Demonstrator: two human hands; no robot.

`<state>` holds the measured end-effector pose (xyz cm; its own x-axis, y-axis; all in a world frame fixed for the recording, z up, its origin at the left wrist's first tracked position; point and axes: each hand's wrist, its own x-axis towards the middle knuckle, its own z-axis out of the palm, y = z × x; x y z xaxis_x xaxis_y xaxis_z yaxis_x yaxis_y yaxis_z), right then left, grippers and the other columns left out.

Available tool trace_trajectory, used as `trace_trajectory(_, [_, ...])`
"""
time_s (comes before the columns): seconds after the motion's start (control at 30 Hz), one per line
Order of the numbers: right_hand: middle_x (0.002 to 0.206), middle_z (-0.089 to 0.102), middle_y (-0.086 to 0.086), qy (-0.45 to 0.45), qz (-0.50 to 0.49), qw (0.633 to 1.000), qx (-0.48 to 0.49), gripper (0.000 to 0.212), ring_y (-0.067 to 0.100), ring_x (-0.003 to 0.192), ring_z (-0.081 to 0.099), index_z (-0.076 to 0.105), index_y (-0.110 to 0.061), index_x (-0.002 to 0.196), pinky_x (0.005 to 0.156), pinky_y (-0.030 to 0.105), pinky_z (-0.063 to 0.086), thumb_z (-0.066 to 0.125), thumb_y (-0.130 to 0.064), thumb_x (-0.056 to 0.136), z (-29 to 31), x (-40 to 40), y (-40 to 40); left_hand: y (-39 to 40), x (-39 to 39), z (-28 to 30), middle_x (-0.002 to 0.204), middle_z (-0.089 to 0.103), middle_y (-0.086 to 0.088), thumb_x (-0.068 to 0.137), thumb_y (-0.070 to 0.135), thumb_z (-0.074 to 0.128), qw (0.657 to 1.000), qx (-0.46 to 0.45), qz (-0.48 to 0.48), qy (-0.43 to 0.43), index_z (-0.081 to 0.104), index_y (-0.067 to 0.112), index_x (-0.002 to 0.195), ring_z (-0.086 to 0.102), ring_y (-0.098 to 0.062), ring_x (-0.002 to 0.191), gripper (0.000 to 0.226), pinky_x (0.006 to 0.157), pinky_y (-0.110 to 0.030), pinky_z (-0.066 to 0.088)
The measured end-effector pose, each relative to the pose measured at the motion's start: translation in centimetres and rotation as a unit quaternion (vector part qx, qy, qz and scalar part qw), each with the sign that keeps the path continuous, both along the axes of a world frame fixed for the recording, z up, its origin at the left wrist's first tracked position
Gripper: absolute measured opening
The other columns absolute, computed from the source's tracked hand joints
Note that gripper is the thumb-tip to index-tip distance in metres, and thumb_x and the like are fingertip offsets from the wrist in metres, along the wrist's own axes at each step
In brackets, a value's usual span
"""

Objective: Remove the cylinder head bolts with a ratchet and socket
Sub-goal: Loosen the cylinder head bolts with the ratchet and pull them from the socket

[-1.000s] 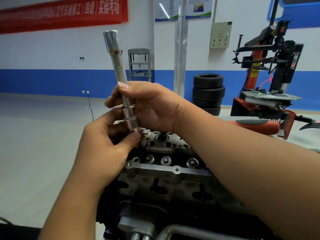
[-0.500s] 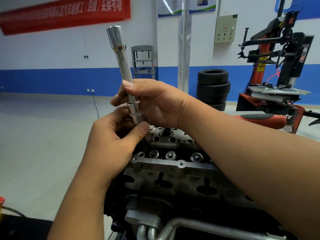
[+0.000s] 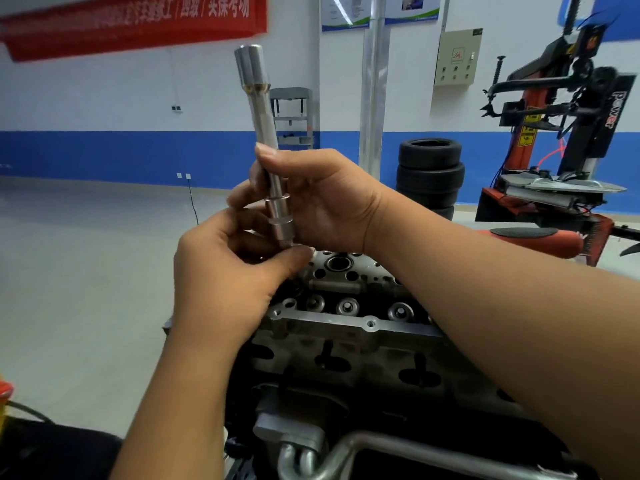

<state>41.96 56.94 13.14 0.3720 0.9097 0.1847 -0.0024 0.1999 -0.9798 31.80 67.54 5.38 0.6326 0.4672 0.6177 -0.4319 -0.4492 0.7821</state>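
Nearest the camera, a bright metal pipe (image 3: 398, 448) curves across the lower edge of the engine. Above it lies the cylinder head (image 3: 346, 327), its machined rail facing the viewer, with valve seats and a round bore on its upper face. Over the head's far left corner the two hands meet around a long chrome socket extension (image 3: 265, 133), held nearly upright and tilted slightly left, its wider socket end uppermost. The left hand (image 3: 228, 282), reaching in from the lower left, has its fingers curled with thumb and fingertips pinching the stepped lower end of the tool. The right hand (image 3: 322, 199), entering from the right across the head, grips the shaft just above, its thumb pressed along the shaft. Beyond the head's right edge lies a red, black-padded part (image 3: 530, 240). Farther off stand a stack of tyres (image 3: 429, 174), a tyre-changing machine (image 3: 568, 133), a metal column (image 3: 372, 84), and a blue-banded wall with a red banner (image 3: 135, 22).
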Motion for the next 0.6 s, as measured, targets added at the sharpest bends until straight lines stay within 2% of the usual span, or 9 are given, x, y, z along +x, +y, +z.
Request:
trace_trajectory(0.07, [0.093, 0.070, 0.008, 0.001, -0.003, 1.000, 0.008, 0.038, 0.023, 0.082, 0.066, 0.065, -0.013, 0.068, 0.076, 0.036, 0.056, 0.059, -0.040, 0.093, 0.1, -0.3, 0.1, -0.3, 0.1, -0.1, 0.082, 0.077, 0.010, 0.066, 0.026, 0.098, 1.000, 0.016, 0.026, -0.005, 0.070, 0.044, 0.107, 0.076, -0.012, 0.074, 0.054, 0.075, -0.041, 0.062])
trace_trajectory(0.1, [0.093, 0.070, 0.008, 0.000, -0.007, 1.000, 0.014, 0.042, 0.023, 0.082, 0.065, 0.064, -0.012, 0.067, 0.076, 0.035, 0.056, 0.057, -0.043, 0.094, 0.1, -0.3, 0.0, -0.2, 0.1, -0.2, 0.087, 0.077, 0.012, 0.071, 0.030, 0.094, 0.999, 0.031, 0.010, 0.003, 0.068, 0.044, 0.111, 0.076, -0.009, 0.079, 0.050, 0.077, -0.038, 0.060])
trace_trajectory(0.13, [0.095, 0.070, 0.009, -0.002, -0.015, 1.000, 0.018, 0.044, 0.023, 0.082, 0.066, 0.063, -0.012, 0.066, 0.078, 0.037, 0.056, 0.056, -0.045, 0.094, 0.1, -0.4, 0.0, 0.0, 0.0, -0.2, 0.092, 0.077, 0.014, 0.079, 0.029, 0.087, 0.999, 0.044, -0.022, 0.014, 0.067, 0.042, 0.115, 0.075, -0.006, 0.086, 0.043, 0.081, -0.035, 0.059])
trace_trajectory(0.2, [0.101, 0.072, 0.009, -0.014, -0.031, 0.999, 0.019, 0.045, 0.024, 0.083, 0.066, 0.063, -0.012, 0.065, 0.085, 0.042, 0.052, 0.056, -0.047, 0.092, 0.1, -0.5, -0.1, 0.5, 0.0, -0.1, 0.102, 0.079, 0.015, 0.093, 0.011, 0.076, 0.994, 0.054, -0.087, 0.024, 0.070, 0.035, 0.119, 0.075, -0.005, 0.098, 0.035, 0.088, -0.031, 0.059])
trace_trajectory(0.3, [0.108, 0.070, 0.013, -0.008, -0.029, 0.999, 0.022, 0.047, 0.023, 0.086, 0.068, 0.061, -0.010, 0.069, 0.088, 0.044, 0.055, 0.051, -0.045, 0.098, -0.1, -1.3, -0.2, 0.8, 0.1, 0.0, 0.091, 0.080, 0.015, 0.089, -0.002, 0.077, 0.996, 0.027, -0.082, 0.015, 0.070, 0.033, 0.107, 0.077, -0.004, 0.086, 0.041, 0.077, -0.019, 0.061])
trace_trajectory(0.43, [0.115, 0.071, 0.012, -0.035, -0.059, 0.998, 0.004, 0.048, 0.029, 0.104, 0.066, 0.060, -0.007, 0.080, 0.106, 0.055, 0.049, 0.044, -0.046, 0.102, 0.0, -2.4, -0.6, 1.3, 0.0, -0.4, 0.078, 0.078, 0.010, 0.076, 0.010, 0.092, 0.999, -0.022, -0.037, -0.027, 0.063, 0.030, 0.086, 0.077, -0.008, 0.072, 0.037, 0.062, -0.020, 0.060])
trace_trajectory(0.47, [0.111, 0.072, 0.011, -0.051, -0.079, 0.996, -0.010, 0.047, 0.030, 0.104, 0.065, 0.060, -0.008, 0.082, 0.104, 0.056, 0.049, 0.045, -0.049, 0.100, 0.1, -2.8, -0.7, 1.6, -0.3, -0.6, 0.075, 0.077, 0.005, 0.076, 0.013, 0.093, 0.996, -0.047, -0.032, -0.063, 0.062, 0.027, 0.082, 0.076, -0.013, 0.069, 0.034, 0.062, -0.024, 0.061])
trace_trajectory(0.53, [0.088, 0.065, 0.008, -0.054, -0.127, 0.990, -0.030, 0.049, 0.029, 0.085, 0.061, 0.055, -0.014, 0.081, 0.086, 0.049, 0.052, 0.042, -0.057, 0.100, -0.1, -3.5, -0.9, 2.5, -1.1, -0.9, 0.071, 0.071, -0.001, 0.079, 0.019, 0.087, 0.982, -0.118, -0.029, -0.147, 0.064, 0.026, 0.077, 0.072, -0.026, 0.066, 0.024, 0.064, -0.035, 0.061])
trace_trajectory(0.6, [0.070, 0.047, 0.003, -0.036, -0.178, 0.983, -0.025, 0.054, 0.021, 0.063, 0.044, 0.047, -0.018, 0.076, 0.067, 0.038, 0.040, 0.038, -0.065, 0.101, -0.7, -4.4, -0.6, 2.9, -2.5, -1.3, 0.070, 0.069, 0.001, 0.082, 0.019, 0.078, 0.966, -0.174, -0.038, -0.190, 0.066, 0.028, 0.076, 0.069, -0.024, 0.065, 0.016, 0.063, -0.035, 0.059])
